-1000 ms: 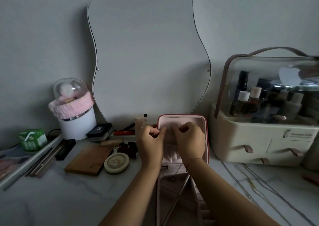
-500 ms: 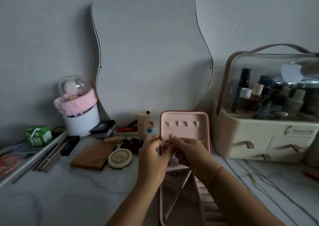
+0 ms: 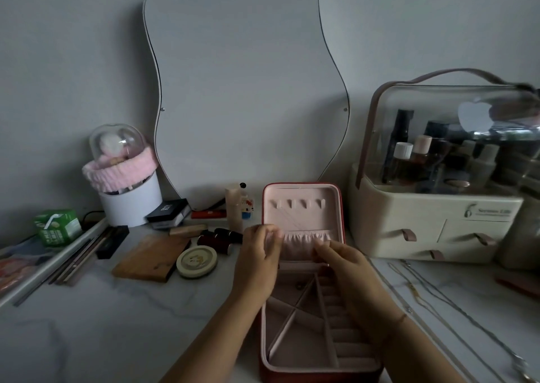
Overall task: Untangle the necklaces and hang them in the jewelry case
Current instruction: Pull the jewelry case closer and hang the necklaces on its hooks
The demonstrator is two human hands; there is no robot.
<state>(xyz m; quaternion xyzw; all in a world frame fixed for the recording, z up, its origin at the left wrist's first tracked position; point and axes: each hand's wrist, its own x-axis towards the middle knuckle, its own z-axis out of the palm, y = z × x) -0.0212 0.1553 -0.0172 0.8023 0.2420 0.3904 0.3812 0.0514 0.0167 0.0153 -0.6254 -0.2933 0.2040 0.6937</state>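
Observation:
The pink jewelry case lies open on the marble table, its lid upright with a row of hooks and a gathered pocket below them. A faint thin necklace chain slants from the hooks down to my left hand, which pinches it at the pocket's top left corner. My right hand pinches the pocket's front fabric lower right. Several more necklaces lie stretched out on the table to the right of the case.
A cosmetics organiser with a clear lid stands at the right. A wavy mirror leans on the wall behind. Left of the case lie a round compact, a wooden palette, lipsticks, a white tub and a green carton.
Both hands came down from the hooks to the pocket and moved apart, left to its corner, right to its front. The hooks are now uncovered.

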